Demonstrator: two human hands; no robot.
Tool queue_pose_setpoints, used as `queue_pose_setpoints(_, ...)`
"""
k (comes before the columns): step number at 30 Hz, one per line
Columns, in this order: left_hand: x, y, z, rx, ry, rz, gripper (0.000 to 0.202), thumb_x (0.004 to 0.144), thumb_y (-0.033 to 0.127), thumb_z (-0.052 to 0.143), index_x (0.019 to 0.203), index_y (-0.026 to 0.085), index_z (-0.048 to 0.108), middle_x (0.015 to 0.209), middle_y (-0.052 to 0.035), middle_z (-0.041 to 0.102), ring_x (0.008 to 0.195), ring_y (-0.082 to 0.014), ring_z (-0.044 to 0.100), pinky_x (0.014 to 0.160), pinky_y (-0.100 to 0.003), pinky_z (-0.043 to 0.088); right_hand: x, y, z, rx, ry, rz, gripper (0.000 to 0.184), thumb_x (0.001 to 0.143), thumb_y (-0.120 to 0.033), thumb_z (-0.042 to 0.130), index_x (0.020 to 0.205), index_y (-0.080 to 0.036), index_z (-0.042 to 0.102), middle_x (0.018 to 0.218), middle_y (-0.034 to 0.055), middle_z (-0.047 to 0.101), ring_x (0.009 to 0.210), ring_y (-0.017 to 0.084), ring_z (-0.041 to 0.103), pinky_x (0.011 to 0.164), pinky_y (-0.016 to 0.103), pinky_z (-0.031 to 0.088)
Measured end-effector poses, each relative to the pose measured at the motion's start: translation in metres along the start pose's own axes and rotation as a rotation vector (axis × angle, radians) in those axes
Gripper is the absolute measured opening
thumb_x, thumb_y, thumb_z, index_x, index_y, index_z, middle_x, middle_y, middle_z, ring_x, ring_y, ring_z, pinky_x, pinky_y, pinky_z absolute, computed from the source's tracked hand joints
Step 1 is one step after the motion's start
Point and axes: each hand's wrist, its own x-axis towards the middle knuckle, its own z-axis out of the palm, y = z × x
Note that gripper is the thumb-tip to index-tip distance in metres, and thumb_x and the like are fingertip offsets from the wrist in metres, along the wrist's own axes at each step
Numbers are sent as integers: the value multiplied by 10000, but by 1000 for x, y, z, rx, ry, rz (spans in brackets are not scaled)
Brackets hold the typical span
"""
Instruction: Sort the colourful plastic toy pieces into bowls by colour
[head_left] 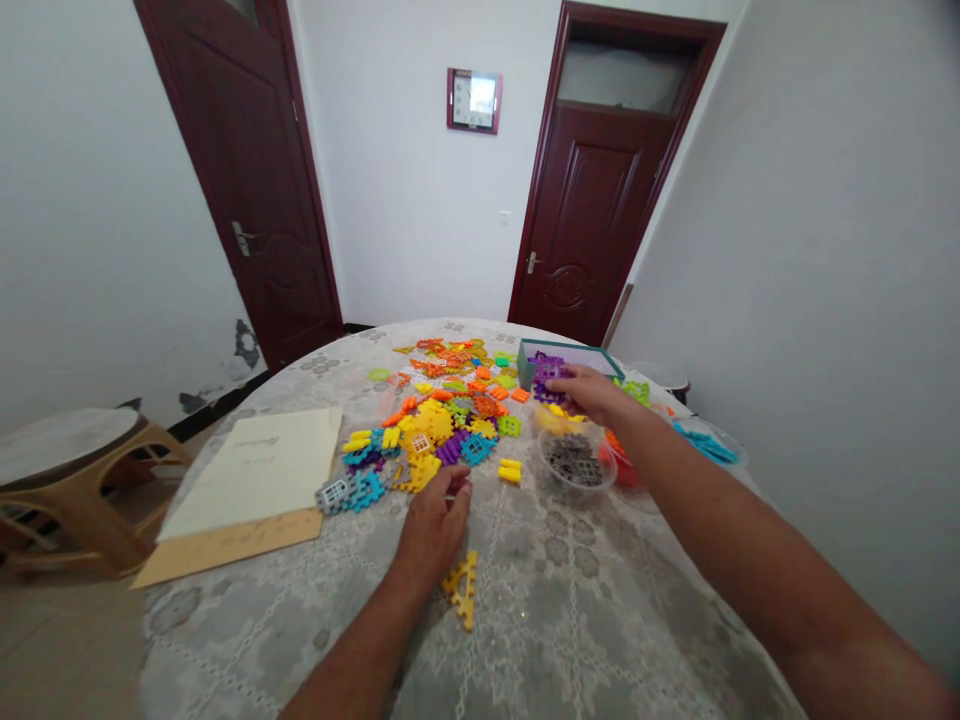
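Observation:
A heap of coloured plastic building pieces (442, 415) lies on the round table (600, 620). My left hand (435, 525) rests palm down on the cloth at the near edge of the heap, fingers stretched toward a yellow piece. A yellow triangular piece (463, 590) lies just right of that wrist. My right hand (592, 392) reaches far out and is closed on purple pieces (546, 375) at the rim of a teal box (570, 352). Below it stands a clear bowl of dark grey pieces (576, 462).
More clear bowls hold red (622, 465) and blue pieces (709, 445) at the right. A cream paper on a brown envelope (247, 480) lies at the left of the table. A wooden stool (75, 480) stands left; two dark red doors are behind.

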Motion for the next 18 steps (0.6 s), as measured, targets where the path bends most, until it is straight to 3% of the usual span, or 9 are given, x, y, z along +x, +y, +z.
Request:
queue_pose_setpoints(5,1,-4,-1,34,17,26,259,909,352,623,1099,222,741,1045,-105,749,977,-273,693,934,-412,513,69,-28,-22,135,289,-18,270,840,-93,758,1026,-157,573,644,-26,630,483,91,593,486,184,528)
queue_pose_setpoints(9,3,-6,-2,1,50,17,217,879,325,659,1053,233,751,1011,-90,752,962,-271,694,925,-404,514,78,-29,-30,201,452,-30,315,834,-47,700,1075,-178,545,698,-57,592,506,77,598,506,177,537)
queue_pose_setpoints(12,2,-7,-1,44,54,41,208,890,293,642,1059,228,742,1011,-83,757,965,-256,696,936,-392,513,60,-20,-24,224,475,-31,290,820,-31,654,1048,-185,563,751,-40,599,531,77,605,509,177,536)
queue_pose_setpoints(14,0,-8,1,106,33,71,227,927,271,584,1091,217,732,1030,-86,760,979,-241,696,947,-381,515,36,-12,-12,235,424,-66,235,812,-54,649,1003,-180,595,797,-7,629,575,88,629,525,186,545)
queue_pose_setpoints(18,0,-15,4,213,36,99,253,951,242,538,1118,201,724,1058,-95,766,986,-228,698,943,-369,523,-40,14,23,104,131,-240,162,814,-192,691,974,-170,698,899,74,712,703,148,684,604,246,576)
